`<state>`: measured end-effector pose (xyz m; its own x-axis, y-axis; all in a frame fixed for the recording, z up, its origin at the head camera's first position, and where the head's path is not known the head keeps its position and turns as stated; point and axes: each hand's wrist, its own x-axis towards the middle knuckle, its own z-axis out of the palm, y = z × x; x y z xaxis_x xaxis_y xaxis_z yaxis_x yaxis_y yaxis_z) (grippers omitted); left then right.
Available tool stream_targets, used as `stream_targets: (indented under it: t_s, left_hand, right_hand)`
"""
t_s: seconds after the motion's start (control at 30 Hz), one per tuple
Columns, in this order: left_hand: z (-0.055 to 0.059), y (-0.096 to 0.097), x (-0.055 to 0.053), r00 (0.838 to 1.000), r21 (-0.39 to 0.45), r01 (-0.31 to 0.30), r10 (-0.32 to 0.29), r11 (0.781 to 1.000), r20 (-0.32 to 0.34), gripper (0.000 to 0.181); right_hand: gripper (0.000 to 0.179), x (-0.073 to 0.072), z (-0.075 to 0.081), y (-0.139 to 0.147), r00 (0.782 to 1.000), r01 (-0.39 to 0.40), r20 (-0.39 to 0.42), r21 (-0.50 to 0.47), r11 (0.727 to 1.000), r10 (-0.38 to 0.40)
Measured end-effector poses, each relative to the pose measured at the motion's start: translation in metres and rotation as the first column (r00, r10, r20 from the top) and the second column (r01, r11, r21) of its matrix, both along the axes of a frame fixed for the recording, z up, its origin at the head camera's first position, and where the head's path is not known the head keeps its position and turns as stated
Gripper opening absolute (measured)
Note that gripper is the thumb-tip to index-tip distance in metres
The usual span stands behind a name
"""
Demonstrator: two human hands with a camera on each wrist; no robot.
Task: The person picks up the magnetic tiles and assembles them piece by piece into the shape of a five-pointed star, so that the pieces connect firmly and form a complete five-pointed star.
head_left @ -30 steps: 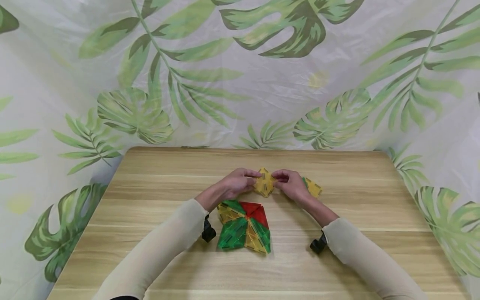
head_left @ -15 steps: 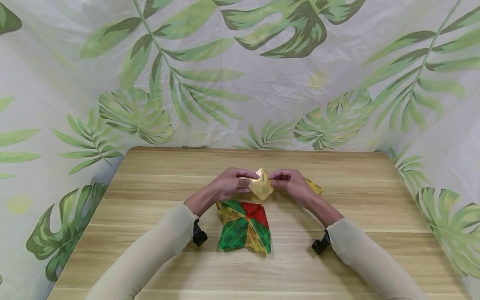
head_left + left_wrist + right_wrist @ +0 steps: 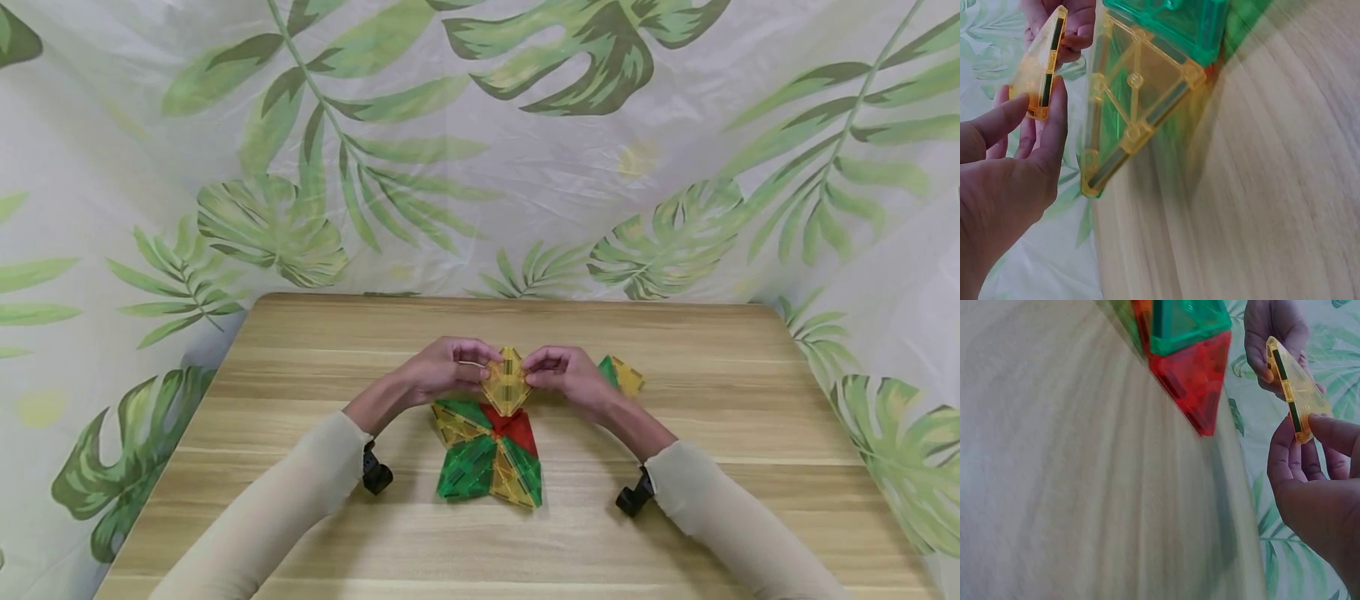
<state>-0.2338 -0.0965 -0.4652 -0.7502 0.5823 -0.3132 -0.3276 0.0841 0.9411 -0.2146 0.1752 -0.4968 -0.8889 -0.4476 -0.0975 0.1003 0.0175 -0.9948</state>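
Note:
Between both hands is a yellow, see-through, diamond-shaped piece made of magnetic tiles [image 3: 506,383]. My left hand [image 3: 435,367] pinches its left corner between thumb and fingers, and my right hand [image 3: 573,379] pinches the right one. In both wrist views the tiles appear tilted and raised off the table. Right below, in the head view, stands a star-like magnetic tile build [image 3: 480,467] of green, yellow and red tiles. The held piece covers part of its red tile [image 3: 521,433] at the far side. Whether the two touch, I cannot tell.
Beyond my right wrist, a small green and yellow tile piece [image 3: 626,375] lies on the wooden table [image 3: 315,333]. A leaf-patterned cloth [image 3: 540,167] hangs behind the table's far edge. Small black cameras [image 3: 377,475] are strapped at both wrists.
Both hands have brought the yellow tiles a little left and nearer, up to the build's far side, turning them so that the face shows. The build stays in place.

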Motion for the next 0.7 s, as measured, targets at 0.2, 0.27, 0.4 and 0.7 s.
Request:
stream_targets:
  t_s: [0.2,0.27,0.4,0.7]
  left_hand:
    - [-0.006,-0.003,-0.004,0.999,-0.042,0.022,-0.023,0.999,-0.022,0.024]
    - [-0.008,-0.003,-0.004,0.999,-0.057,0.036,-0.037,0.998,-0.018,0.023]
    - [-0.012,-0.002,-0.005,0.999,-0.072,0.053,-0.053,0.996,-0.002,0.023]
    - [-0.019,0.0,-0.005,0.999,-0.096,0.051,-0.05,0.994,0.014,0.024]
  right_hand:
    - [0.019,0.003,-0.009,-0.009,1.0,-0.008,0.027,-0.045,0.999,0.009]
    - [0.018,0.004,-0.013,-0.01,0.999,-0.006,0.035,-0.057,0.998,0.008]
    - [0.019,0.006,-0.02,-0.012,0.997,0.012,0.076,-0.077,0.997,-0.006]
    - [0.018,0.008,-0.027,-0.014,0.991,0.017,0.133,-0.063,0.998,-0.008]
